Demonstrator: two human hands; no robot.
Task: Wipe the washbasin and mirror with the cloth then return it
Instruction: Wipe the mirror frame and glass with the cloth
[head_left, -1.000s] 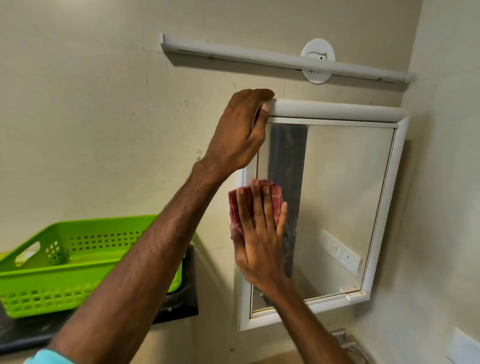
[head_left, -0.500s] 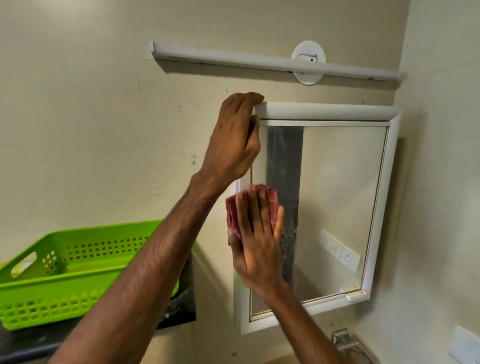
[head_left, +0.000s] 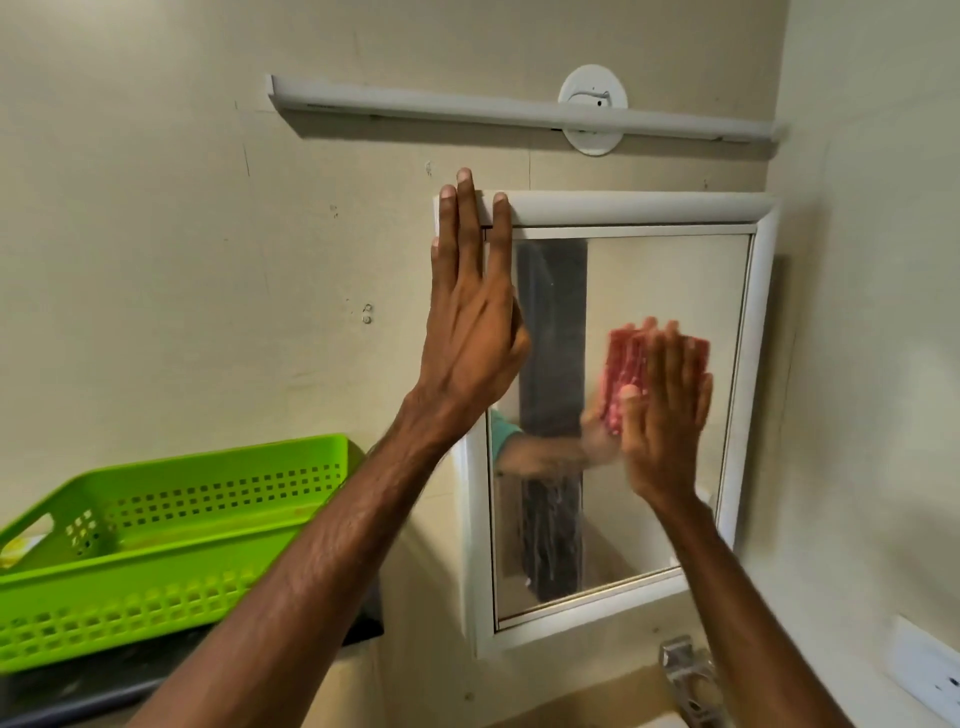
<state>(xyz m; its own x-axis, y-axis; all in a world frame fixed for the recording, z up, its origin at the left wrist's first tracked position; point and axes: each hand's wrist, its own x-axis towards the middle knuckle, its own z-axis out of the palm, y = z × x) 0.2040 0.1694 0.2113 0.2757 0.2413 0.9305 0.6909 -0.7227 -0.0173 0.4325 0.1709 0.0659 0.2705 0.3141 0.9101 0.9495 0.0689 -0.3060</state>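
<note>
The person stands facing a white-framed mirror (head_left: 649, 291) fixed to a beige wall, and both bare hands are up against it. The left hand (head_left: 470, 322) lies flat and released, fingers (head_left: 464, 228) straight and reaching over the top left corner of the frame, grasping nothing; it looks placed there to steady the frame while the other hand rubs. The right hand (head_left: 662, 415) is spread open with its palm pressing the red cloth (head_left: 626, 374) flat against the glass in the right half of the mirror, so the cloth is pinned between palm and mirror rather than clenched in a fist; a flat palm spreads the pressure over more of the cloth and covers more glass at each pass. This hand is blurred, which suggests it is sweeping sideways. The glass carries a dark vertical reflection with pale streaks low down, perhaps wet marks not yet wiped. To the left, well apart from the mirror, a green basket (head_left: 156, 545) sits on a dark counter. Just below the mirror, near the right arm, a metal tap (head_left: 688, 680) shows; the washbasin itself is out of view, so its state cannot be told.
</note>
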